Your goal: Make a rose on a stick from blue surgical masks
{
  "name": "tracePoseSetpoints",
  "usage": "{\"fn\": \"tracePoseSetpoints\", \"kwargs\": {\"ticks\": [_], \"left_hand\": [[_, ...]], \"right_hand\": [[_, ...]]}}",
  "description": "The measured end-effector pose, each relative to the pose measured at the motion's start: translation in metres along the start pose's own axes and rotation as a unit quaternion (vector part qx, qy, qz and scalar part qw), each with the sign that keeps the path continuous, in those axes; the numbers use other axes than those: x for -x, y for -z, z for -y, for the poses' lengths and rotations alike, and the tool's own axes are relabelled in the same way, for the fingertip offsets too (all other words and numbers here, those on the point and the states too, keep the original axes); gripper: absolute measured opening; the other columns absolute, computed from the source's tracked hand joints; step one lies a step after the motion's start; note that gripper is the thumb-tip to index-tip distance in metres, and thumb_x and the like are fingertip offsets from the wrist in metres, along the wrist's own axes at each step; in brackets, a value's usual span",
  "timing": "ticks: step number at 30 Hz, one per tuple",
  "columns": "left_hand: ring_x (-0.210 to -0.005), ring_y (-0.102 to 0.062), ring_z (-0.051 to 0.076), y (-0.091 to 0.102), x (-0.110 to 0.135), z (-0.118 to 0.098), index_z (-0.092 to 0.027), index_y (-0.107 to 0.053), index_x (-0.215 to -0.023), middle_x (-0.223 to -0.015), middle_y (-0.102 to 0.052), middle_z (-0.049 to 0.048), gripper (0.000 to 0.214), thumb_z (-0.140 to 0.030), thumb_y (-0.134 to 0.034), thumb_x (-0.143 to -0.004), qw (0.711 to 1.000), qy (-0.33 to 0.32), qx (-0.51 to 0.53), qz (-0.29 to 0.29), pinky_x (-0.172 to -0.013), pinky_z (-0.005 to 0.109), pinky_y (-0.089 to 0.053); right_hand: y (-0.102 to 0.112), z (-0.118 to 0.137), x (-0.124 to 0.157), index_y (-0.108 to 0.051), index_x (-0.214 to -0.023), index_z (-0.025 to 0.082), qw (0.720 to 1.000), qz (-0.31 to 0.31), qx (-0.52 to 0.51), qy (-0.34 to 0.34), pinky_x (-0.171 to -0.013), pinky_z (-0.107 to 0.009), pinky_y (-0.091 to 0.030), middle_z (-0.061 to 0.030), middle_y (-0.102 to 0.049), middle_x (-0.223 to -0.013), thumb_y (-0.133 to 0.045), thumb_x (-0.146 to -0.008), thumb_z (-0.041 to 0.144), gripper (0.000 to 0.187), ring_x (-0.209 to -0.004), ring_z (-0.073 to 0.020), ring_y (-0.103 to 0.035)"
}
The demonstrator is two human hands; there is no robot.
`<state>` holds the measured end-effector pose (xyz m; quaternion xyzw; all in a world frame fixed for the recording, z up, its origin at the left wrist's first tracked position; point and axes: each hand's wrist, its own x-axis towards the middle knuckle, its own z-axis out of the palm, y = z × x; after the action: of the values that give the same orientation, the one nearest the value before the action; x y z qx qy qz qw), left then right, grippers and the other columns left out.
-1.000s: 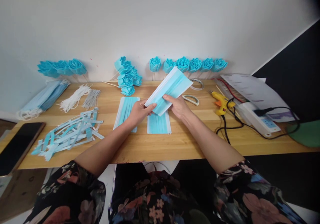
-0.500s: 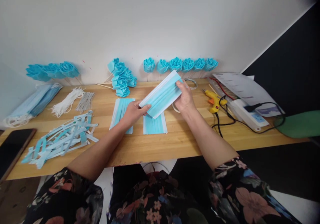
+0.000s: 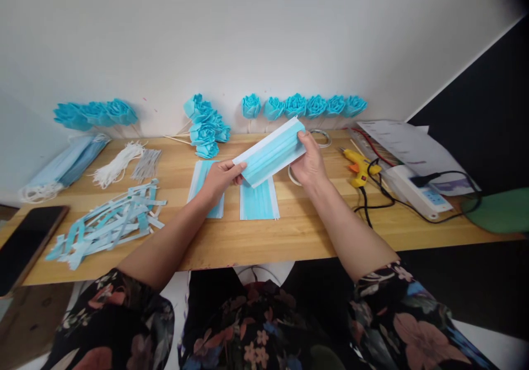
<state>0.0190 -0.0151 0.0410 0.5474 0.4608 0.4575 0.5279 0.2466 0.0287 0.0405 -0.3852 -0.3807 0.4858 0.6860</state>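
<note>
A blue pleated face mask without ear loops is held tilted above the table, its right end raised. My left hand pinches its lower left corner between thumb and fingers. At the upper right end, my right hand grips it with the thumb on top and the fingers behind. Below it on the wood lie a blue mask piece, partly covered by the held one, and another mask piece, partly hidden by my left hand.
Blue mask flowers line the wall. At left are masks, white ear loops, wires, cut strips and a phone. A yellow glue gun, corded power strip and papers occupy the right; tape lies behind.
The held mask has tipped a little flatter, with its lower edge slightly higher. Both hands keep their grip. The whole view has shifted slightly.
</note>
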Motion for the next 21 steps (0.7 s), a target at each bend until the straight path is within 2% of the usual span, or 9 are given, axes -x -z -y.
{"fn": "tracePoseSetpoints", "kwargs": {"ticks": [4,7,10,13,17,21], "left_hand": [[-0.05,-0.05,0.011,-0.002,0.002,-0.002,-0.018,-0.064,-0.053,-0.051,-0.06,0.0024,0.047,-0.059,-0.083,-0.064,1.0,-0.006,-0.023,0.02,-0.054,0.026,-0.039],[-0.049,-0.049,0.011,-0.003,0.003,-0.003,-0.018,-0.064,-0.052,-0.05,-0.06,0.0022,0.047,-0.058,-0.083,-0.066,1.0,-0.011,-0.018,0.01,-0.054,0.026,-0.038],[-0.05,-0.048,0.011,-0.004,0.003,-0.003,-0.018,-0.063,-0.052,-0.051,-0.06,0.002,0.047,-0.058,-0.083,-0.067,1.0,-0.017,-0.007,0.001,-0.054,0.027,-0.038],[-0.05,-0.048,0.011,-0.004,0.004,-0.002,-0.018,-0.063,-0.053,-0.051,-0.06,0.002,0.047,-0.058,-0.083,-0.068,1.0,-0.02,-0.003,0.0,-0.055,0.027,-0.038],[-0.051,-0.049,0.012,-0.005,0.004,0.0,-0.017,-0.063,-0.054,-0.052,-0.06,0.0026,0.048,-0.059,-0.083,-0.069,1.0,-0.019,-0.002,0.006,-0.056,0.028,-0.039],[-0.051,-0.049,0.011,-0.006,0.004,0.0,-0.017,-0.064,-0.054,-0.052,-0.06,0.0025,0.05,-0.061,-0.083,-0.068,1.0,-0.021,-0.003,0.012,-0.056,0.027,-0.039]], "right_hand": [[-0.003,0.0,0.001,-0.066,-0.098,0.028,1.0,0.003,-0.005,-0.012,-0.098,-0.043,-0.056,-0.0021,-0.075,-0.106,-0.08,-0.064,0.064,0.052,-0.121,-0.0289,-0.063],[-0.011,-0.001,0.01,-0.068,-0.097,0.027,0.998,0.027,-0.023,-0.042,-0.101,-0.043,-0.055,-0.0015,-0.077,-0.105,-0.086,-0.06,0.053,0.049,-0.12,-0.0287,-0.064],[-0.019,-0.003,0.025,-0.07,-0.094,0.025,0.991,0.088,-0.014,-0.101,-0.101,-0.047,-0.056,-0.0019,-0.078,-0.098,-0.091,-0.056,0.042,0.046,-0.111,-0.0302,-0.069],[-0.023,-0.004,0.04,-0.072,-0.092,0.023,0.973,0.18,0.029,-0.145,-0.096,-0.051,-0.057,-0.0043,-0.079,-0.091,-0.091,-0.061,0.042,0.041,-0.1,-0.0318,-0.072],[-0.025,-0.005,0.048,-0.075,-0.092,0.021,0.953,0.26,0.062,-0.139,-0.093,-0.049,-0.056,-0.0045,-0.079,-0.087,-0.089,-0.066,0.045,0.038,-0.092,-0.0295,-0.073],[-0.025,-0.007,0.047,-0.076,-0.09,0.02,0.952,0.275,0.065,-0.12,-0.088,-0.045,-0.056,-0.0044,-0.078,-0.086,-0.085,-0.073,0.044,0.032,-0.087,-0.0263,-0.072]]}}
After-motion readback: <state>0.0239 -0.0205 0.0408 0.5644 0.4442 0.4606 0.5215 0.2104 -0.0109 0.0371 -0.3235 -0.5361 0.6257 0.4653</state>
